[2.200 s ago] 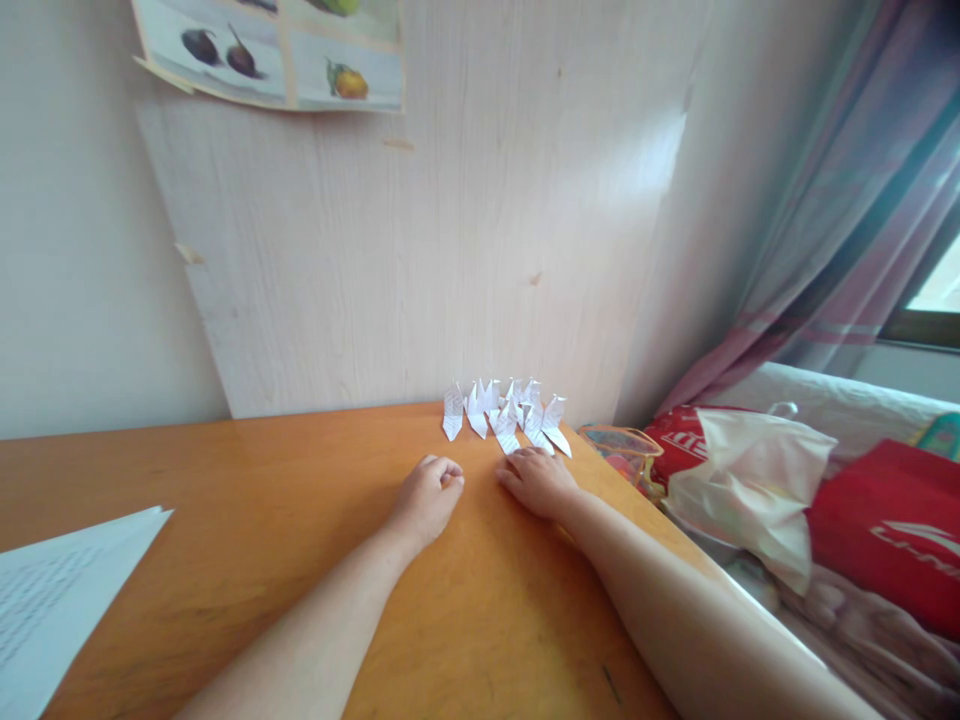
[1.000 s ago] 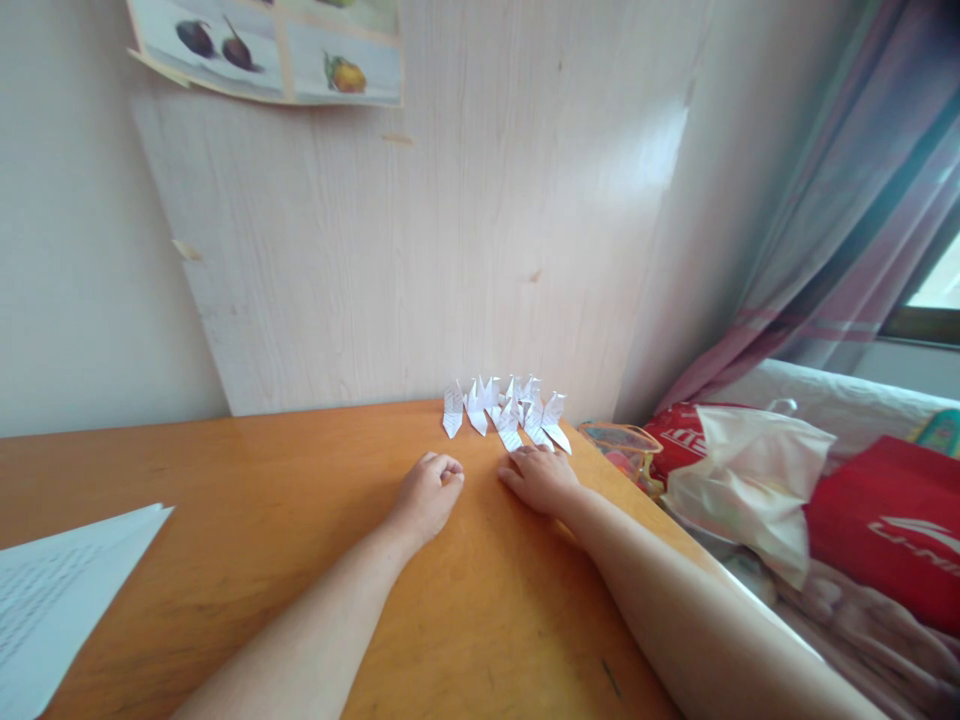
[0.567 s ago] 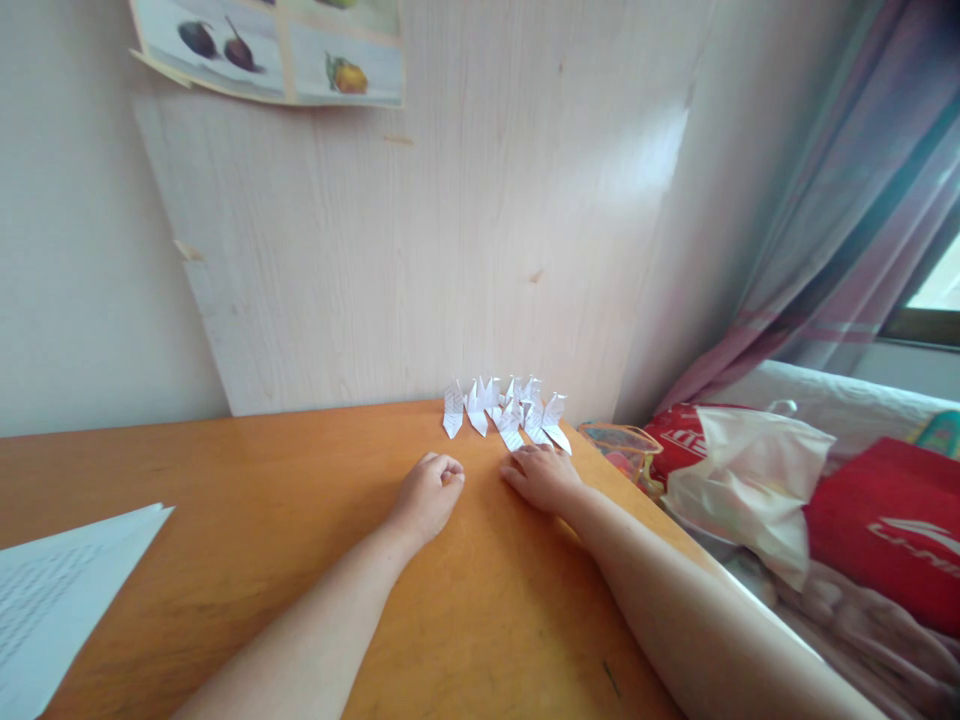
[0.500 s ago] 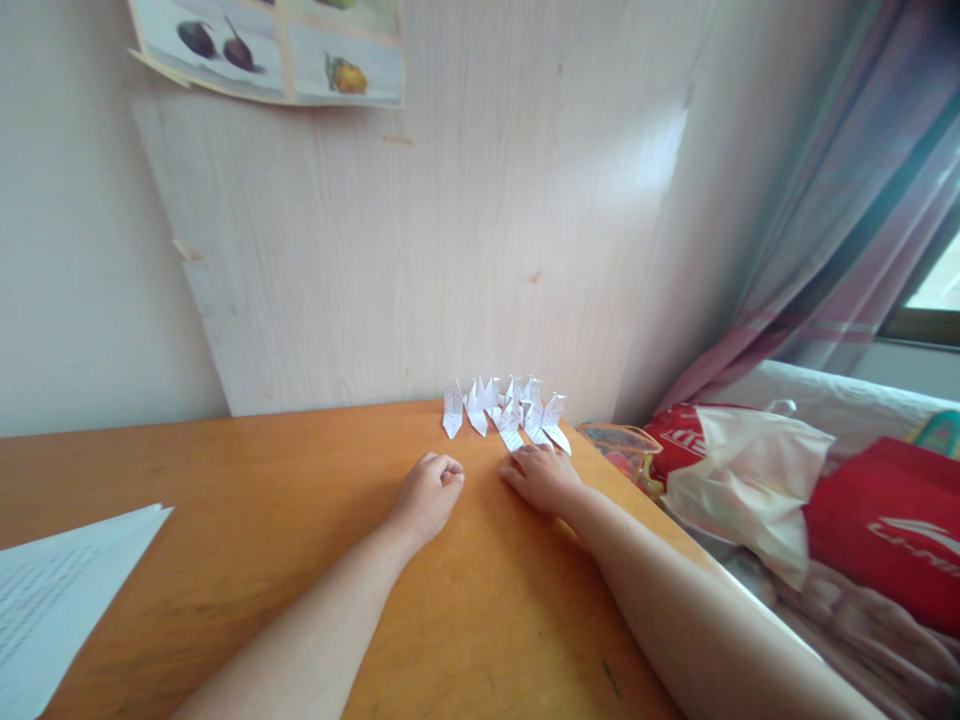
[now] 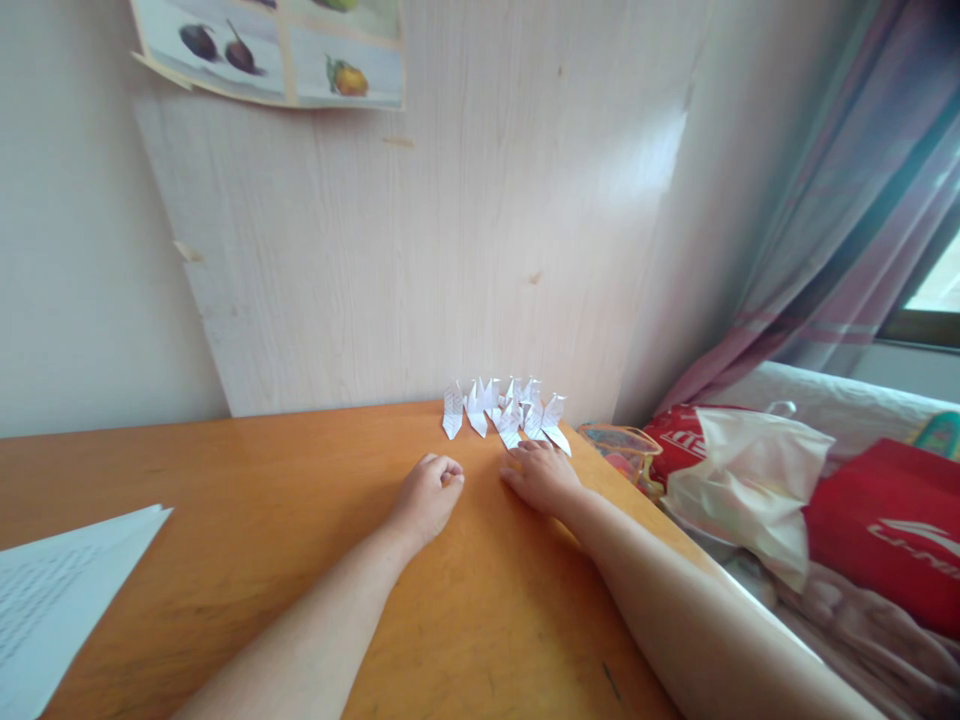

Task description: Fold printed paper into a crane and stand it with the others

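Several folded paper cranes (image 5: 453, 410), white with printed or written lines, stand grouped at the far right corner of the wooden table (image 5: 285, 540). My right hand (image 5: 541, 473) lies palm down just in front of them, fingers stretched out. Its fingertips reach the lower ends of the front cranes; whether they press on them I cannot tell. To the left, my left hand (image 5: 433, 490) rests on the tabletop with its fingers curled in, and nothing shows in it. It is apart from the cranes.
A stack of written paper sheets (image 5: 67, 590) lies at the table's left. Beyond the right edge are an orange-rimmed mesh basket (image 5: 622, 445), a cream plastic bag (image 5: 750, 480) and a red bag (image 5: 885, 520). A pale board (image 5: 420, 270) backs the table.
The fingers of my right hand have shifted very slightly forward against the front cranes. My left hand has stayed where it was.
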A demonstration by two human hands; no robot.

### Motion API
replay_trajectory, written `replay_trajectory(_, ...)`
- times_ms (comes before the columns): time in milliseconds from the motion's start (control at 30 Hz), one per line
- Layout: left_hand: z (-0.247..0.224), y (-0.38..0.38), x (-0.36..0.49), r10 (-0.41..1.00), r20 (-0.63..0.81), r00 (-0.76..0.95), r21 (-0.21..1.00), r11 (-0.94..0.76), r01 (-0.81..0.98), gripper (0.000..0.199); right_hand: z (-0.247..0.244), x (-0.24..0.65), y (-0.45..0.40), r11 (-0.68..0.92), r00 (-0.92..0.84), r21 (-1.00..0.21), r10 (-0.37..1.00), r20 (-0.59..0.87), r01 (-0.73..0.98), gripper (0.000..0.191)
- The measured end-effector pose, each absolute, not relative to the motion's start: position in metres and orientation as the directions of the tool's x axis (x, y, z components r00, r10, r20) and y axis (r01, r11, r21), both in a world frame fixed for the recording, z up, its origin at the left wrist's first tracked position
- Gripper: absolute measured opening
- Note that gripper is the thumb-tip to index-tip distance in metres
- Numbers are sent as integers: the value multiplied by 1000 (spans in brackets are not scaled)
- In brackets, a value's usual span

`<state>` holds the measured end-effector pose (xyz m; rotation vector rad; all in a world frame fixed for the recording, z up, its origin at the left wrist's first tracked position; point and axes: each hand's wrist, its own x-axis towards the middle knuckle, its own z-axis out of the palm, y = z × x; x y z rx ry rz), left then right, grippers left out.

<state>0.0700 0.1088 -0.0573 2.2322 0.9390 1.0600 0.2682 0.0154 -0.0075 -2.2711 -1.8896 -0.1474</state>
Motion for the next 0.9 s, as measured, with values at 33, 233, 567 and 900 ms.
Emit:
replay_trajectory(33, -57, 109, 70, 754, 466, 463, 670, -642, 372, 9, -7, 266, 15, -167, 180, -79, 961, 212, 983, 42)
replay_trajectory(233, -58, 108, 70, 751, 469, 464, 663, -647, 377, 8, -10, 246, 14, -53, 73, -86, 966, 248, 995, 32)
replay_trajectory(567, -58, 109, 70, 750, 466, 469, 656, -649, 386, 10, -15, 234, 16, 61, -40, -78, 969, 244, 995, 29)
replay_trajectory(900, -55, 107, 69, 749, 454, 482, 671, -644, 368, 10, -11, 257, 19, -156, 169, -74, 962, 216, 985, 40)
